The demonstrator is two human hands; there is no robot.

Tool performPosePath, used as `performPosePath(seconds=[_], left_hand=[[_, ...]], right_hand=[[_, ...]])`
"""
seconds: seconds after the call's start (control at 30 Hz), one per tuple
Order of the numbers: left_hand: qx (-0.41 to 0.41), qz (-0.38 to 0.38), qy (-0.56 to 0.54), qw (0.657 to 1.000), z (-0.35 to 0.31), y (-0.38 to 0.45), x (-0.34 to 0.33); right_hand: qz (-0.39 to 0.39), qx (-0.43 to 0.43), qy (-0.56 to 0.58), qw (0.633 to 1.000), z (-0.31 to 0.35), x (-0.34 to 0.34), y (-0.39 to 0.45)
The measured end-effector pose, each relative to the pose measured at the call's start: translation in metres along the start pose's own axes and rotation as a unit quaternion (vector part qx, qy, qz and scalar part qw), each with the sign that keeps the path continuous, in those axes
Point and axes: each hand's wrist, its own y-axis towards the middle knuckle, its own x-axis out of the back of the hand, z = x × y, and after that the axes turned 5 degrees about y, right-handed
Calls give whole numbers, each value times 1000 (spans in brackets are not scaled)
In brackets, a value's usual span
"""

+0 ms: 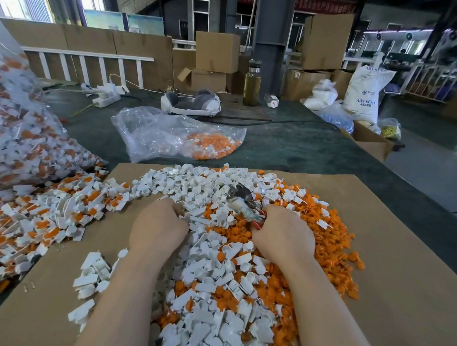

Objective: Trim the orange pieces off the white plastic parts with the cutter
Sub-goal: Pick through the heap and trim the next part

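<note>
Cardboard sheet [375,229] covers the near part of the dark green table [288,144], and on it lies a broad heap of white plastic parts [211,273] mixed with loose orange pieces [331,236], the orange thicker toward the right. The right hand [282,234] rests on the heap with its fingers curled around the red handles of the cutter [244,202], whose metal head points far and left over the pile. The left hand [158,227] lies knuckles-up at the heap's left side, fingers curled down among the white parts; whether they actually grip one I cannot tell. More untrimmed parts, white with orange attached [39,213], spill along the left edge from a large clear bag [19,129]. Farther off, a smaller clear bag [171,134] holds orange bits. Beyond it sit a grey-and-white headset [191,101], a power strip [105,97] and a bottle [252,83] of yellowish liquid. Cardboard boxes [217,52] stand behind the table.
</note>
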Motion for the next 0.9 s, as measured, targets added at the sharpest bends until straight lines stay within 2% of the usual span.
performPosePath(seconds=[0.1,0.17,0.27,0.33,0.53,0.67,0.9], left_hand=[[-8,-36,-104,994,-3,0,0],[-12,-47,-215,976,-8,-1,1],[2,-29,-409,912,-17,-6,4],[9,-12,-477,879,-22,-9,4],[31,13,-552,833,-33,-14,2],[22,30,-585,810,-38,-17,0],[0,10,-552,834,-42,-19,-6]], right_hand=[[-6,7,19,1000,-1,0,1],[-13,12,60,998,-1,0,1],[-30,23,170,985,-1,2,3],[-41,33,230,972,1,3,3],[-38,27,400,916,5,4,2],[-50,35,419,906,7,4,1],[-74,39,382,920,7,2,2]])
